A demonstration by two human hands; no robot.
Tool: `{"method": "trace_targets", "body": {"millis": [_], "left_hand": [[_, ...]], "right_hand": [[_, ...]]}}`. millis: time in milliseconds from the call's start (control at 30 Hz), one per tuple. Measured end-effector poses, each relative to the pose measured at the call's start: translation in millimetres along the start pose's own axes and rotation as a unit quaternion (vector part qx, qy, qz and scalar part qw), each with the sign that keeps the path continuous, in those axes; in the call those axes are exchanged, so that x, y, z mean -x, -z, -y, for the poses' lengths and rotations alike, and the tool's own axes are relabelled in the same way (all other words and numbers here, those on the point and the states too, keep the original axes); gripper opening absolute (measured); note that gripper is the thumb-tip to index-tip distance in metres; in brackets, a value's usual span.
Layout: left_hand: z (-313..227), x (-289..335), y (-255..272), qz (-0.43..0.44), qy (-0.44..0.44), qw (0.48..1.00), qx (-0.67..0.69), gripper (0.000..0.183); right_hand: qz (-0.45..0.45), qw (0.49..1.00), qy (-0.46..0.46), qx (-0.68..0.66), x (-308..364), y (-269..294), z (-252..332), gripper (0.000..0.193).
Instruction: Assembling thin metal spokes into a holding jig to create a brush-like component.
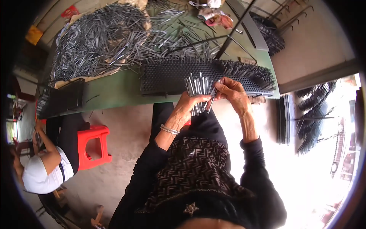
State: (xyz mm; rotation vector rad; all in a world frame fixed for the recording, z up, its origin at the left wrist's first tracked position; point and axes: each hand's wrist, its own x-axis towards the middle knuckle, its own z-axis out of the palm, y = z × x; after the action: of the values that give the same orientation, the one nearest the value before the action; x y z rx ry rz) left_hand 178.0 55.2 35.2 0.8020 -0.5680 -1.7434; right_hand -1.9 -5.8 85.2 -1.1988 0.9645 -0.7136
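A bundle of thin, shiny metal rods (pixel 198 86) stands roughly upright in my left hand (pixel 185 107), with the fingers wrapped round it. My right hand (pixel 235 94) pinches at the bundle's right side, thumb and forefinger closed on a metal rod (pixel 212 100) that tilts away from the others. Both hands are above my lap, just in front of a long black perforated tray (pixel 171 78) at the table's near edge. Dark rods (pixel 249 72) stick up in rows from the tray's right part. The rods' lower ends are partly hidden behind my left hand.
A large heap of loose rods (pixel 99 42) covers the far left of the green table (pixel 122 97). A dark slanting bar (pixel 234 30) rises behind the tray. At left, a co-worker in a white top (pixel 47 168) sits near a red plastic stool (pixel 94 147). Black racks (pixel 314 114) hang at right.
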Motion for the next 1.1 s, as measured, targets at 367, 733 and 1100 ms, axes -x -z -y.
{"method": "trace_targets", "body": {"millis": [367,733,1100], "left_hand": [[31.8,-13.6,-30.7,0.009,0.074,0.987,-0.142,0.025],[39.2,-22.0,-38.7,0.013,0.116,0.981,-0.157,0.020],[47.9,-35.0,-45.1,-0.006,0.187,0.981,-0.048,0.021]], "right_hand": [[-0.040,0.998,-0.043,-0.027,34.5,42.7,-20.5,0.015],[-0.036,0.996,-0.079,-0.021,35.3,66.9,-27.9,0.017],[-0.234,0.956,0.101,0.145,55.6,109.8,-8.1,0.017]]}}
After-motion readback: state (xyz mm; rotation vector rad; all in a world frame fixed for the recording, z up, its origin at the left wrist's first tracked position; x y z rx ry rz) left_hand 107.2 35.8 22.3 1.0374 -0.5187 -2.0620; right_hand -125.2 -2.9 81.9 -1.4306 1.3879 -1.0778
